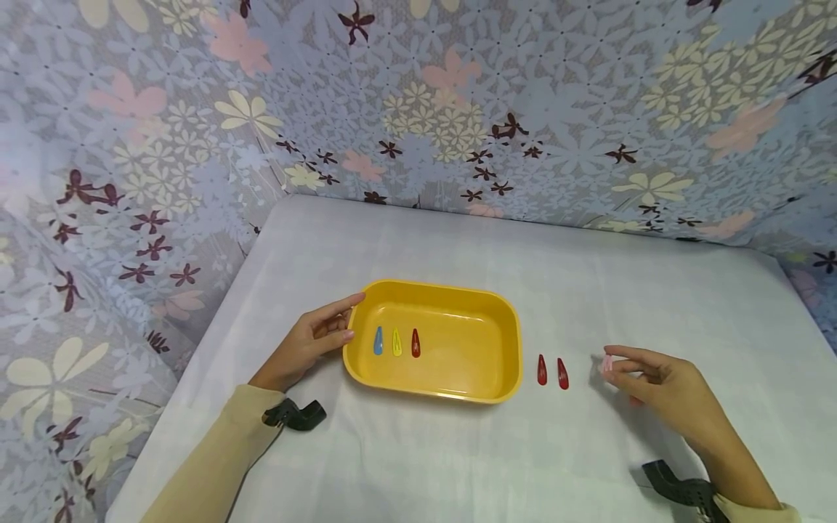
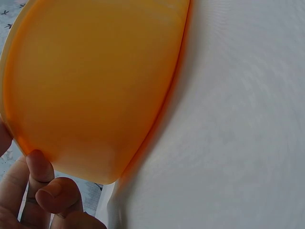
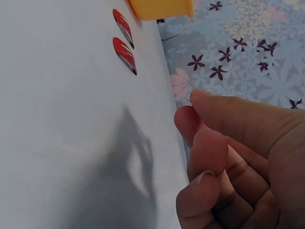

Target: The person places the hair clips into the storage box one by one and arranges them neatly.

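Note:
A yellow plastic tray (image 1: 451, 396) stands on the white-covered table, holding a blue snap hair clip (image 1: 378, 341), a yellow one (image 1: 396, 342) and a red one (image 1: 415, 343) in a row. My left hand (image 1: 307, 340) touches the tray's left end, with index finger and thumb extended to its rim. Over to the right, my right hand (image 1: 660, 381) pinches a pink hair clip (image 1: 607, 362) between thumb and fingertip, above its shadow. Two red hair clips (image 1: 542, 370) (image 1: 563, 373) lie between tray and right hand. A reddish piece (image 1: 636, 400) shows partly under that hand.
A flower-patterned cloth (image 1: 458, 109) hangs behind and to the left of the table. White cloth (image 1: 418, 465) covers the tabletop. A dark strap (image 1: 294, 415) sits at the left wrist, and another (image 1: 680, 487) at the right.

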{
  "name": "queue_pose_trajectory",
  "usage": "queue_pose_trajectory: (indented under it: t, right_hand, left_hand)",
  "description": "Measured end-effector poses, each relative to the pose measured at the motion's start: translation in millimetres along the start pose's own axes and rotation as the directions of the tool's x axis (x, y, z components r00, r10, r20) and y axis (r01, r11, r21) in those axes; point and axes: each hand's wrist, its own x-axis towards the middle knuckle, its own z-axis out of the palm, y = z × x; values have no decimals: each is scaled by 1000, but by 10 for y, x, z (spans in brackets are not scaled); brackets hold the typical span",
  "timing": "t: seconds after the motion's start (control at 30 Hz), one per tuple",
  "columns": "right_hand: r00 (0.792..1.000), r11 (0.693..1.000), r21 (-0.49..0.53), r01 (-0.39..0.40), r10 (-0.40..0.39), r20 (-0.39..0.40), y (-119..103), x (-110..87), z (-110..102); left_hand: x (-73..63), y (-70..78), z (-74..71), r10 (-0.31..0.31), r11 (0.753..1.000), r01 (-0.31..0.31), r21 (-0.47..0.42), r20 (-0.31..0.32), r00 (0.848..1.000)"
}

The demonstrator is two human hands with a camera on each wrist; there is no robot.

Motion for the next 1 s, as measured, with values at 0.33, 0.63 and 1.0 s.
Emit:
queue_pose_trajectory:
  t: [0.33, 0.63, 1.0]
  right_hand:
    - [998, 997, -59, 58, -59, -2, -216, 68, -97]
    - [990, 989, -44, 139, -139, -4, -516, 127, -32]
    - [982, 983, -11, 186, -185, 48, -944, 193, 116]
  left_hand:
    - [5, -4, -13, 4, 1000, -4, 11, 1, 1000]
    - [7, -17, -13, 8, 1000, -8, 7, 3, 1000]
    - [-1, -33, -13, 13, 1000, -13, -4, 2, 1000]
